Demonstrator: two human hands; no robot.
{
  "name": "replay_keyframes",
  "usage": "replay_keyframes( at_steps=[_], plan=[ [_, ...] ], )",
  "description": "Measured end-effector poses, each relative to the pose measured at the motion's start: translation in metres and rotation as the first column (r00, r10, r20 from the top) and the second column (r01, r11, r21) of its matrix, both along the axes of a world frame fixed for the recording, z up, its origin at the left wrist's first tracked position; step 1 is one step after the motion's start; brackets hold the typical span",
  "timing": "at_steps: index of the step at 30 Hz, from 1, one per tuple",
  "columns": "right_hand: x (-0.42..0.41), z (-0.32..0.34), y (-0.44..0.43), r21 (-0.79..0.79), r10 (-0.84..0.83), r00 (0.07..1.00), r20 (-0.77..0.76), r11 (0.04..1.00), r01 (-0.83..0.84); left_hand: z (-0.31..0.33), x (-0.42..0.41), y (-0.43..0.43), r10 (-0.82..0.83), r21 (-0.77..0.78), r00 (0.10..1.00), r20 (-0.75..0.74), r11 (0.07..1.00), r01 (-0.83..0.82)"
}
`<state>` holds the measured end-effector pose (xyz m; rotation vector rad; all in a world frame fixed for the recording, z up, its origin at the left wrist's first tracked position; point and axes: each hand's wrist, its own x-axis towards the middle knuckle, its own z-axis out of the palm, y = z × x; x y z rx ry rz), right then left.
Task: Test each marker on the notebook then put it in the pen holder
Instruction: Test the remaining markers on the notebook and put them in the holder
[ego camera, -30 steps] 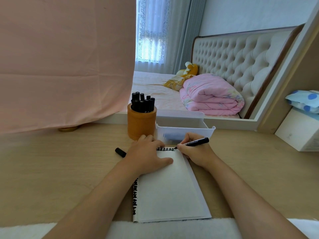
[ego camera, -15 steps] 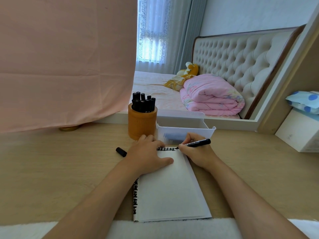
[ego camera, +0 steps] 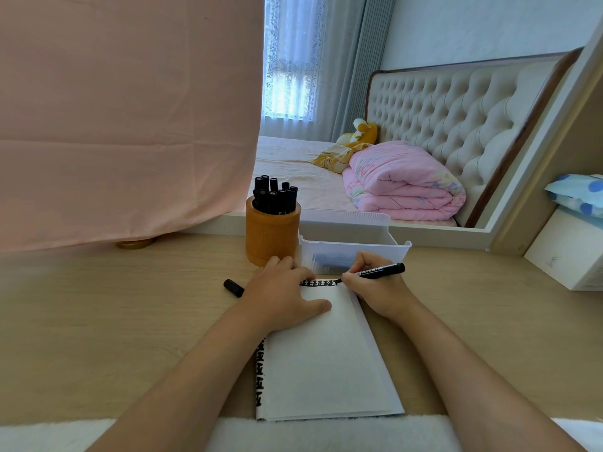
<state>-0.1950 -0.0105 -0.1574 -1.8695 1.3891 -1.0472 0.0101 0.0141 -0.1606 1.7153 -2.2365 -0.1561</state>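
A white notebook [ego camera: 326,363] lies open on the wooden desk, with a row of black marks along its top edge. My left hand [ego camera: 280,298] rests flat on the upper left of the page and holds it down. My right hand [ego camera: 375,288] grips a black marker [ego camera: 378,271], its tip touching the top right corner of the page. The marker's black cap [ego camera: 233,287] lies on the desk left of my left hand. A round wooden pen holder [ego camera: 272,234] with several black markers stands just behind my left hand.
A clear plastic tray [ego camera: 354,247] sits right of the pen holder, behind the notebook. A white box [ego camera: 567,256] stands at the desk's right end. A pink cloth [ego camera: 124,119] hangs at the back left. A mirror behind shows a bed.
The marker tip has crept a little to the right along the top edge of the page, lengthening the row of marks. My left hand stays put.
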Motion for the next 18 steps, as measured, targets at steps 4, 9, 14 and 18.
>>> replay_keyframes(
  at_steps=[4,9,14,18],
  plan=[
    [-0.0009,0.0007,0.0006,0.026,0.044,0.999,-0.021,0.999,-0.044,0.0000,-0.0001,0.0001,0.000,0.000,1.000,-0.003,1.000,0.000],
    [-0.0020,0.0014,0.0012,0.050,0.045,0.999,-0.020,0.998,-0.044,-0.0001,0.0002,0.0006,-0.001,-0.003,1.000,0.002,1.000,0.001],
    [0.0004,0.0016,-0.0013,0.042,0.012,1.000,-0.021,0.999,-0.011,-0.0001,-0.0001,0.0003,-0.001,-0.004,1.000,0.007,1.000,0.001],
    [-0.0037,0.0019,0.0003,0.095,-0.008,0.987,0.160,0.995,-0.007,-0.0001,-0.0001,0.0002,-0.004,-0.002,1.000,0.011,1.000,0.004]
  ],
)
